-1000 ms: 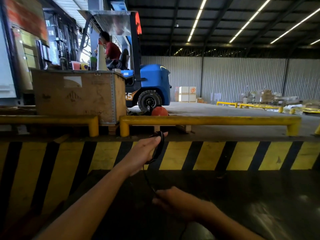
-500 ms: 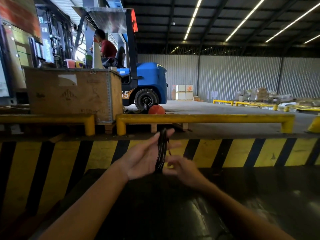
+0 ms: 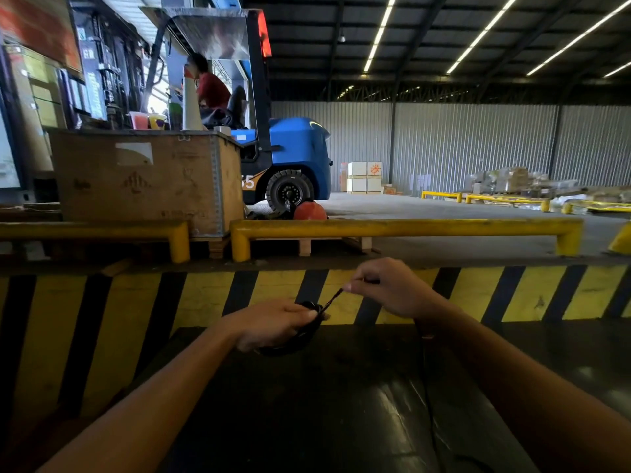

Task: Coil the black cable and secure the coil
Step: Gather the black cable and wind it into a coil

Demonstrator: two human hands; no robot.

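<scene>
The black cable coil (image 3: 300, 336) is a small flat bundle of loops, partly hidden under my left hand (image 3: 273, 324), which grips it palm down over the dark table. My right hand (image 3: 389, 291) is up and to the right of the coil. It pinches a short taut strand (image 3: 333, 298) that runs from the coil to its fingertips. A thin loose length of cable (image 3: 426, 377) hangs below my right wrist and trails toward me across the dark surface.
The dark glossy table (image 3: 341, 404) ends at a yellow-and-black striped barrier (image 3: 205, 295). Behind it run yellow guard rails (image 3: 403, 228), a wooden crate (image 3: 146, 179) and a blue forklift (image 3: 293, 158) with a seated person in red. Stacked boxes (image 3: 363, 177) stand by the far wall.
My left hand turned palm down and lowered with the coil. My right hand rose from the table, met the coil, then moved up and right, drawing a strand taut.
</scene>
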